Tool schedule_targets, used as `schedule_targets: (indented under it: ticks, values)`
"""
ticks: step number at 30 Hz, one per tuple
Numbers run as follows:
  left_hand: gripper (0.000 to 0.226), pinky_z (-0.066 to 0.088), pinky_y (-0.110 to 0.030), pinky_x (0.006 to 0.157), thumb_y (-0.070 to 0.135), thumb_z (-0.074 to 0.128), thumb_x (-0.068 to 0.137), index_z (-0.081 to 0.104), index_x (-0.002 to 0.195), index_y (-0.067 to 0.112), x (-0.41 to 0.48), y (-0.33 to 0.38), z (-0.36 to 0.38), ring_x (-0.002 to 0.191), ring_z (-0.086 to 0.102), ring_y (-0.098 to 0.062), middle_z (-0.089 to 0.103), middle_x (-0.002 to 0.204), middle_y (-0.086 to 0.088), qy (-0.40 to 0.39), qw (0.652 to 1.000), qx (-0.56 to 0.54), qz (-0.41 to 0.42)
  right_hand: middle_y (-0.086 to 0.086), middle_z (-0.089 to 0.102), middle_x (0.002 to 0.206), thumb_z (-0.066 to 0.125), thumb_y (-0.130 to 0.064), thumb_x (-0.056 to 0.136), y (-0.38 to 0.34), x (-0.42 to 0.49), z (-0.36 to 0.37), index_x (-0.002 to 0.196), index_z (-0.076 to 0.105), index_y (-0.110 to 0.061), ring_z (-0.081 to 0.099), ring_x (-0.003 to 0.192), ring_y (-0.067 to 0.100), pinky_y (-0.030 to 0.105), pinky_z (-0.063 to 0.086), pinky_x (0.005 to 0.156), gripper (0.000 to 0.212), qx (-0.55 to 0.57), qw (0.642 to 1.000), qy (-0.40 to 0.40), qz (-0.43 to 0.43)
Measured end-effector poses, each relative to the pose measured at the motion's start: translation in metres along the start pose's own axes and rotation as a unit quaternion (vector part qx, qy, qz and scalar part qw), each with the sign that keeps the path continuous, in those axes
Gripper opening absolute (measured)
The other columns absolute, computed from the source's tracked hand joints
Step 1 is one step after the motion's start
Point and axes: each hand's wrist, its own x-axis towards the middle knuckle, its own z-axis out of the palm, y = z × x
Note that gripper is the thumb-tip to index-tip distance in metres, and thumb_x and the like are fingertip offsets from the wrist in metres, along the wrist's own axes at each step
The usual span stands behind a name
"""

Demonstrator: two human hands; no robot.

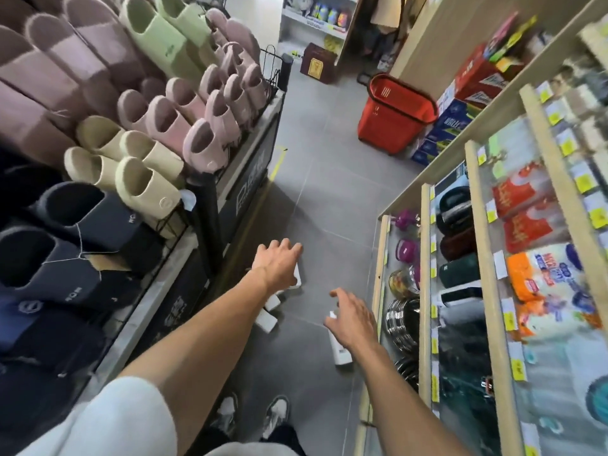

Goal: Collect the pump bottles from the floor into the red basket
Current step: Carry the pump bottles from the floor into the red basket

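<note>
On the grey aisle floor (316, 179), pump bottles (341, 352) lie beneath the left hand (279, 261) and right hand (352, 319), each grip spread and empty; pickup looks just begun, next needing fingers closed round one and a carry to the far-off red basket (394, 116).

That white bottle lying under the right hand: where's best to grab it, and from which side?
Grip the white bottle round its mid-body from above, right hand straddling its narrow width. It lies flat on the floor, long sides exposed; the pump end looks too small.

White bottles (340, 348), red basket (396, 115) (grey floor (316, 179)).
</note>
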Motion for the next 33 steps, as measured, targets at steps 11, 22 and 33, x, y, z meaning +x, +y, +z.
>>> schedule_targets:
  ticks: [11, 22, 33]
  values:
    - [0.076, 0.043, -0.046, 0.102, 0.036, 0.074, 0.085, 0.035, 0.150, 0.025, 0.112, -0.020, 0.062, 0.129, 0.046, -0.030, 0.045, 0.145, -0.008, -0.064, 0.996, 0.017, -0.059, 0.002, 0.058, 0.133, 0.066, -0.036, 0.089, 0.026, 0.154, 0.030, 0.138, 0.047, -0.027, 0.050, 0.126, 0.027, 0.039, 0.042, 0.102, 0.053, 0.004, 0.996, -0.066, -0.060]
    - [0.075, 0.040, -0.048, 0.105, 0.039, 0.071, 0.085, 0.034, 0.149, 0.029, 0.185, -0.117, 0.215, 0.130, 0.046, -0.029, 0.044, 0.143, -0.005, -0.155, 0.979, -0.012, -0.131, 0.002, 0.057, 0.134, 0.068, -0.035, 0.092, 0.036, 0.304, 0.151, 0.139, 0.045, -0.024, 0.050, 0.123, 0.025, 0.038, 0.040, 0.099, 0.054, -0.008, 0.987, -0.131, -0.091]
    - [0.077, 0.037, -0.038, 0.109, 0.031, 0.068, 0.089, 0.027, 0.155, 0.030, 0.253, -0.204, 0.417, 0.138, 0.040, -0.030, 0.035, 0.153, -0.004, -0.215, 0.953, -0.110, -0.184, 0.003, 0.060, 0.130, 0.071, -0.036, 0.089, 0.038, 0.413, 0.347, 0.138, 0.049, -0.025, 0.054, 0.120, 0.025, 0.040, 0.045, 0.098, 0.055, -0.035, 0.978, -0.172, -0.111]
